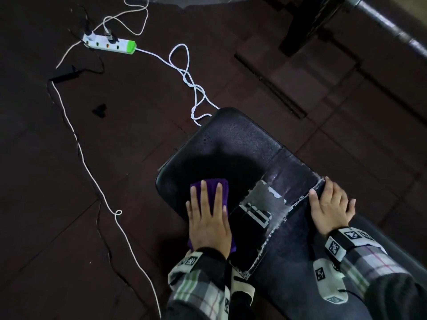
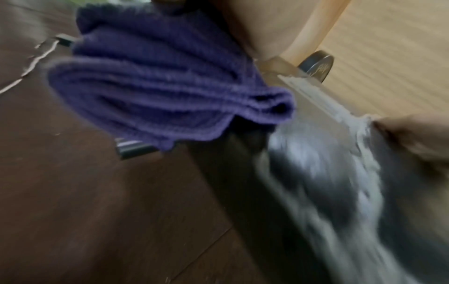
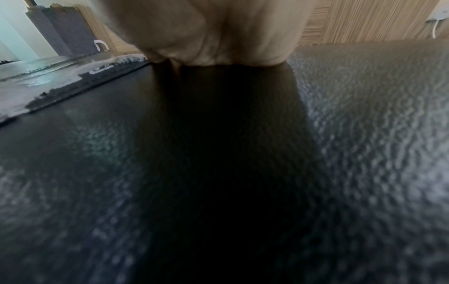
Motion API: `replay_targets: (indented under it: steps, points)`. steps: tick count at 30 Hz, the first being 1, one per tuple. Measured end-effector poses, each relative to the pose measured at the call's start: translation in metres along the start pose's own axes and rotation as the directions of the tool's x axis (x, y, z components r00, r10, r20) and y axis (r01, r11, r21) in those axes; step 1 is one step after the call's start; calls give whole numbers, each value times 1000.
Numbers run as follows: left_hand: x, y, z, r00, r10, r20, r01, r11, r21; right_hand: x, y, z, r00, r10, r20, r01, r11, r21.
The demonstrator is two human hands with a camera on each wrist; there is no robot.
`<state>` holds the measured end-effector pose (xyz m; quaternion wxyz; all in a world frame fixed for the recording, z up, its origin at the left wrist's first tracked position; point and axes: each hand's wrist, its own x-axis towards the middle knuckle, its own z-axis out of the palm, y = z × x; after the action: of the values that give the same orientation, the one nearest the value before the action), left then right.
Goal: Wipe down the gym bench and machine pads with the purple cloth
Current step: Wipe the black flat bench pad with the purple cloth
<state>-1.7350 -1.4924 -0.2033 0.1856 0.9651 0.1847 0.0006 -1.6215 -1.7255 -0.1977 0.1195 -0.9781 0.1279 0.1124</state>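
— So where was the cloth [image 1: 211, 192]?

— Folded, under the left hand [image 1: 209, 224], at the near-left edge of the bench [image 1: 231, 144]. Its fingers [image 1: 204, 195] lay straight and spread on top, pressing it flat against the black pad; nothing was curled around it. In the left wrist view the cloth [image 2: 170, 92] showed as thick stacked folds overhanging the pad's edge, though that picture was blurred.

— And the right hand [image 1: 330, 204]?

— Resting flat on the pad beside the torn seam [image 1: 277, 218], where grey lining showed through the covering. Fingers loosely spread, holding nothing. The right wrist view gave only the palm [image 3: 218, 32] on grained black vinyl.

— Anything around them?

— On the dark floor [image 1: 69, 227], a white power strip [image 1: 109, 43] with a green end lay well away at upper left. Its white cable [image 1: 187, 75] looped towards the bench's far end. A thinner cord [image 1: 92, 172] trailed down the floor left of the bench, and a small black object [image 1: 100, 110] sat near it. A metal bar [image 1: 388, 26] crossed the top right corner.
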Motion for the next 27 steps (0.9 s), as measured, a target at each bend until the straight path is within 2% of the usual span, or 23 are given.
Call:
replay_targets:
  steps: [4, 8, 11, 17, 20, 22, 24, 25, 27]
  points:
    - [36, -3, -1, 1000, 14, 0, -14, 1000, 10, 0, 1, 1, 1000, -1, -13, 1, 1000, -3]
    - [54, -21, -5, 997, -56, -57, 55, 998, -15, 0, 1, 2, 1000, -5, -21, 5, 1000, -2]
    - [39, -25, -5, 989, -117, -88, 112, 992, -52, 0, 1, 2, 1000, -3, -15, 3, 1000, -1]
    - [-1, -29, -3, 986, -147, -80, 135, 980, -145, 0, 1, 2, 1000, 0, -24, 0, 1000, -1]
    - [9, -36, -7, 954, -278, -109, 252, 947, -201, 1, 2, 3, 1000, -2, -19, 2, 1000, -1]
    - [27, -44, -12, 896, -428, -118, 382, 879, -285, 2, 2, 4, 1000, -8, -22, 8, 1000, -4]
    - [49, -52, -18, 847, -522, -99, 465, 818, -339, 2, 2, 3, 1000, -6, -21, 6, 1000, -2]
    - [61, -55, -21, 840, -536, -86, 483, 810, -332, 2, 2, 3, 1000, -3, -13, 3, 1000, -1]
    - [83, -57, -23, 872, -483, -78, 447, 851, -274, 2, 3, 4, 1000, -6, -13, 6, 1000, 1]
